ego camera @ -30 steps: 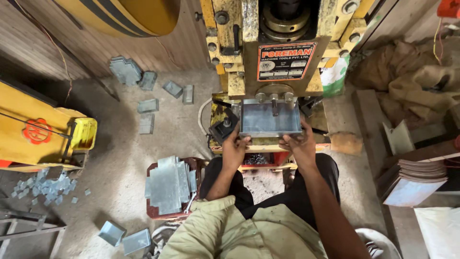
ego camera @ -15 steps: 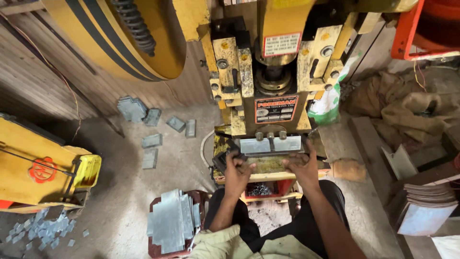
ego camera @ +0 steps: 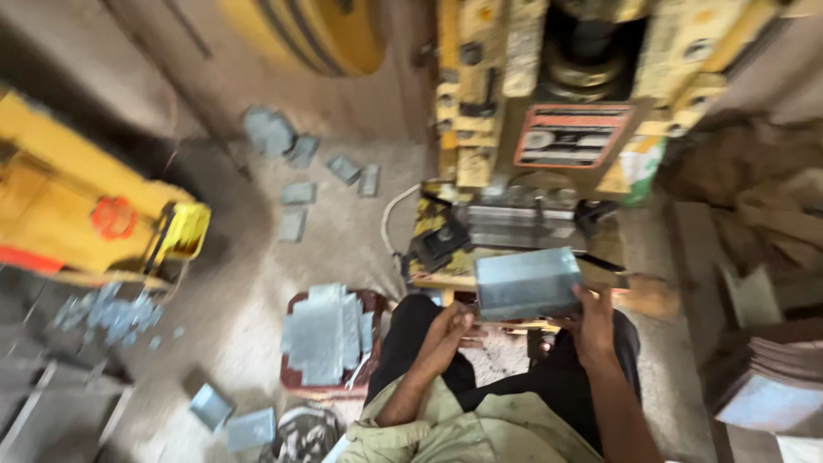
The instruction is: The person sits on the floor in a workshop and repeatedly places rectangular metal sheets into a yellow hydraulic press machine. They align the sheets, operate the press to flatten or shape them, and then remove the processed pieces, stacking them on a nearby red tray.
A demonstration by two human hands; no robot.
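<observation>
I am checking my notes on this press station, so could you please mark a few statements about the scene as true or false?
1. The right hand holds a grey bent sheet-metal piece. True.
2. The left hand also grips that piece. False: it is apart from it, loosely closed above the lap, holding nothing visible.
3. A stack of flat grey metal blanks lies on a reddish stool to the person's left. True.
4. The yellow press machine stands behind the person. False: it is straight ahead of them.
5. Loose grey metal pieces lie scattered on the floor. True.
</observation>
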